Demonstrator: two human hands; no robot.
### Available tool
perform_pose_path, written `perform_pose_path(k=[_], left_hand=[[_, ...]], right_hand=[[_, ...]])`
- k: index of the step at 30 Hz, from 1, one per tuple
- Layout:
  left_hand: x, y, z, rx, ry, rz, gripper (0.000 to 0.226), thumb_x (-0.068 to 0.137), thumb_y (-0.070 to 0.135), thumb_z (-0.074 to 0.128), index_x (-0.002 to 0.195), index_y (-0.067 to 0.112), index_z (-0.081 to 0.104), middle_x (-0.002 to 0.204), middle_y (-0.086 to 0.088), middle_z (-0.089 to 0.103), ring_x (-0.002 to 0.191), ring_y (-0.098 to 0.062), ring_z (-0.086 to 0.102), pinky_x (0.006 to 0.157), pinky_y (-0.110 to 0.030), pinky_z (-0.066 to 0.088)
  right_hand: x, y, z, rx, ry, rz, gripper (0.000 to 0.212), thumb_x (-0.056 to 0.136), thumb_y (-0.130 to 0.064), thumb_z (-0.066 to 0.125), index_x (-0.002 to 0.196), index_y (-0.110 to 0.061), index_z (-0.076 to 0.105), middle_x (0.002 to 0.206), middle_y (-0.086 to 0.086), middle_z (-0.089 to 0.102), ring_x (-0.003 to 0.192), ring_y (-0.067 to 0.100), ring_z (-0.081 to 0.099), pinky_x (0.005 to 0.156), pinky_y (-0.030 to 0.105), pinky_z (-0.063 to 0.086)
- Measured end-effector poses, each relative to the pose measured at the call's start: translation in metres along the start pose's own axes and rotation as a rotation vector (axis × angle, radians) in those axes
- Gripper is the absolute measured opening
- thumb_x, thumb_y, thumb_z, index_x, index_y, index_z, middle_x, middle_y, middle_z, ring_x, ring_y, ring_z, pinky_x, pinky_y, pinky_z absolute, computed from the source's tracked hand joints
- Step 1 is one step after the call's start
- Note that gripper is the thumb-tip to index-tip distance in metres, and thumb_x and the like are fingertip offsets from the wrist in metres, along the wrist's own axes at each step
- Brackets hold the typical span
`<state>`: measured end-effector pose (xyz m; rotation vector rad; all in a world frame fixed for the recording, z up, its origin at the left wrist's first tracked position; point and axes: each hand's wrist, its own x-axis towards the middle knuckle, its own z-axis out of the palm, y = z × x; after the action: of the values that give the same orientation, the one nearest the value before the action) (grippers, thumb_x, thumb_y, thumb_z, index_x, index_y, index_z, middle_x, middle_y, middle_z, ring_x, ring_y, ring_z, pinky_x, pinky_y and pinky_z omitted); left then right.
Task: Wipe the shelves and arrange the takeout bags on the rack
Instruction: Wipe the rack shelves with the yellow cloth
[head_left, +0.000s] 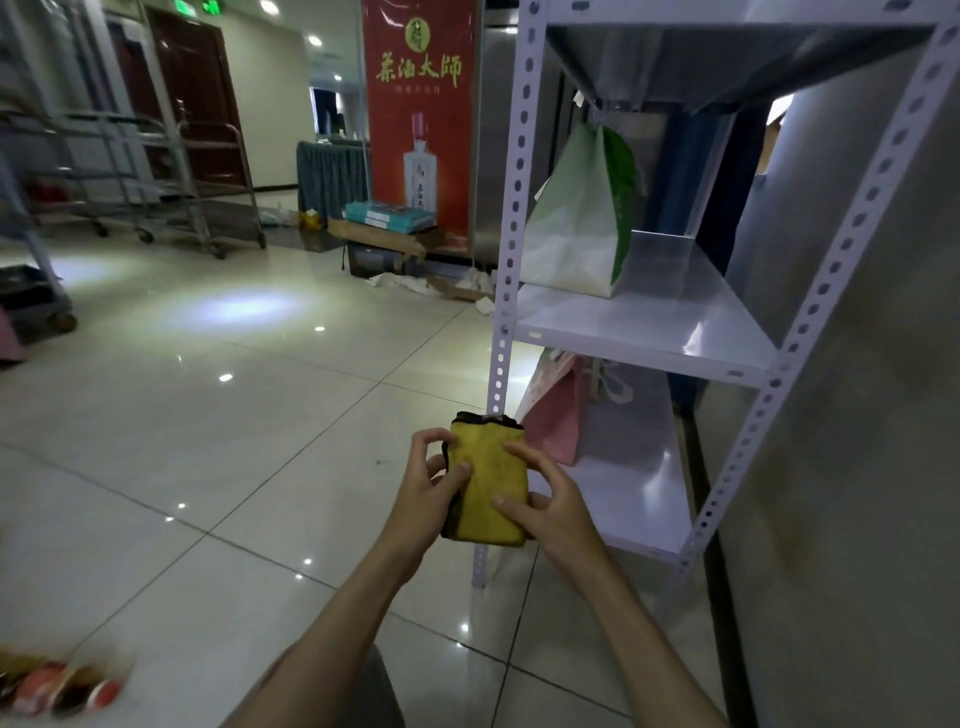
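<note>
Holding a folded yellow cloth (488, 488) between both hands, just in front of the white rack (501, 322), level with its lower shelf (639, 499). Gripping the cloth's left edge with the left hand (428, 488), thumb curled onto the yellow face, fingers bent round the dark-trimmed side. Clasping the right edge with the right hand (550, 506), thumb laid across the face, other fingers curled behind and above it. Standing upright in that grasp, short dark-edged end up, partly covering the rack's near left post. Sitting on the rack's middle shelf (649, 322), toward its left side: a white and green takeout bag (582, 218), upright, top folded to a peak. Leaning on the lower shelf, behind the cloth and just past the right hand's fingertips: a pink bag (558, 415) with white handles. Standing well beyond the rack on the glossy tiled floor (208, 441): a red banner (421, 119) showing a bottle, and to the far left of it metal trolleys (171, 171).
</note>
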<state>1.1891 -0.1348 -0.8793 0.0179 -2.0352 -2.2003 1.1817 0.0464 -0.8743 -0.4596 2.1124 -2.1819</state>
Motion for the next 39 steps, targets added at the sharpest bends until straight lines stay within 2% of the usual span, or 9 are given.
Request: perform_pose_path(k=[2, 6, 11, 18, 22, 26, 32, 36, 39], left_hand=[[0.012, -0.009, -0.006, 0.038, -0.011, 0.003, 0.016, 0.106, 0.029, 0.055, 0.116, 0.042, 0.057, 0.109, 0.018, 0.070, 0.098, -0.011, 0.073, 0.068, -0.026, 0.061], [0.049, -0.033, -0.025, 0.082, -0.033, -0.072, 0.022, 0.103, 0.034, 0.060, 0.124, 0.041, 0.058, 0.125, 0.008, 0.067, 0.102, -0.012, 0.072, 0.070, -0.024, 0.060], [0.102, -0.064, -0.051, 0.072, 0.008, -0.094, 0.048, 0.088, 0.044, 0.075, 0.131, 0.050, 0.053, 0.119, 0.029, 0.064, 0.103, -0.003, 0.070, 0.072, -0.025, 0.062], [0.142, -0.061, -0.086, 0.093, 0.065, -0.144, 0.054, 0.090, 0.042, 0.078, 0.138, 0.044, 0.055, 0.127, 0.019, 0.064, 0.106, -0.015, 0.071, 0.069, -0.037, 0.064], [0.136, -0.003, -0.094, 0.063, 0.082, -0.225, 0.058, 0.086, 0.037, 0.080, 0.139, 0.043, 0.055, 0.125, 0.018, 0.066, 0.104, -0.016, 0.072, 0.070, -0.044, 0.065], [0.130, 0.085, -0.095, 0.053, 0.034, -0.263, 0.059, 0.089, 0.028, 0.080, 0.140, 0.043, 0.054, 0.128, 0.017, 0.065, 0.107, -0.015, 0.071, 0.069, -0.037, 0.063], [0.119, 0.230, -0.090, 0.053, 0.010, -0.290, 0.053, 0.091, 0.018, 0.079, 0.134, 0.043, 0.060, 0.125, 0.017, 0.067, 0.105, -0.014, 0.071, 0.069, -0.038, 0.063], [0.110, 0.326, -0.084, 0.027, -0.014, -0.307, 0.052, 0.091, 0.017, 0.078, 0.133, 0.044, 0.061, 0.121, 0.018, 0.069, 0.105, -0.015, 0.073, 0.069, -0.040, 0.064], [0.101, 0.394, -0.075, 0.033, -0.055, -0.286, 0.052, 0.091, 0.013, 0.078, 0.130, 0.044, 0.063, 0.123, 0.018, 0.069, 0.106, -0.014, 0.072, 0.074, -0.037, 0.064]], right_hand=[[0.015, 0.012, 0.002, 0.013, -0.027, 0.007, 0.055, 0.087, -0.011, 0.080, 0.131, -0.038, 0.062, 0.128, -0.007, 0.067, 0.101, 0.024, 0.075, 0.074, 0.040, 0.064], [0.058, 0.048, 0.003, 0.038, -0.056, 0.038, 0.055, 0.087, -0.008, 0.079, 0.131, -0.038, 0.063, 0.133, -0.006, 0.065, 0.111, 0.021, 0.071, 0.079, 0.039, 0.063], [0.126, 0.097, 0.014, 0.076, -0.127, 0.061, 0.054, 0.087, -0.010, 0.079, 0.132, -0.037, 0.063, 0.136, -0.012, 0.062, 0.116, 0.019, 0.069, 0.080, 0.035, 0.062], [0.179, 0.118, 0.047, 0.074, -0.077, 0.152, 0.047, 0.087, -0.024, 0.078, 0.129, -0.039, 0.065, 0.134, -0.015, 0.065, 0.114, 0.020, 0.070, 0.083, 0.042, 0.063], [0.186, 0.056, 0.057, 0.048, -0.118, 0.224, 0.045, 0.087, -0.029, 0.077, 0.129, -0.038, 0.064, 0.134, -0.013, 0.065, 0.111, 0.020, 0.071, 0.080, 0.040, 0.063], [0.187, -0.035, 0.064, 0.000, -0.121, 0.252, 0.046, 0.082, -0.033, 0.079, 0.125, -0.042, 0.066, 0.132, -0.016, 0.065, 0.110, 0.016, 0.072, 0.079, 0.031, 0.061], [0.179, -0.178, 0.075, -0.026, -0.106, 0.324, 0.050, 0.079, -0.033, 0.080, 0.126, -0.042, 0.065, 0.132, -0.013, 0.066, 0.107, 0.022, 0.073, 0.084, 0.049, 0.063], [0.170, -0.284, 0.083, -0.052, -0.042, 0.329, 0.051, 0.075, -0.035, 0.081, 0.122, -0.046, 0.067, 0.127, -0.015, 0.069, 0.101, 0.019, 0.074, 0.075, 0.038, 0.063], [0.157, -0.355, 0.085, -0.072, 0.015, 0.304, 0.047, 0.080, -0.025, 0.080, 0.120, -0.046, 0.068, 0.126, -0.016, 0.069, 0.104, 0.016, 0.073, 0.080, 0.039, 0.063]])
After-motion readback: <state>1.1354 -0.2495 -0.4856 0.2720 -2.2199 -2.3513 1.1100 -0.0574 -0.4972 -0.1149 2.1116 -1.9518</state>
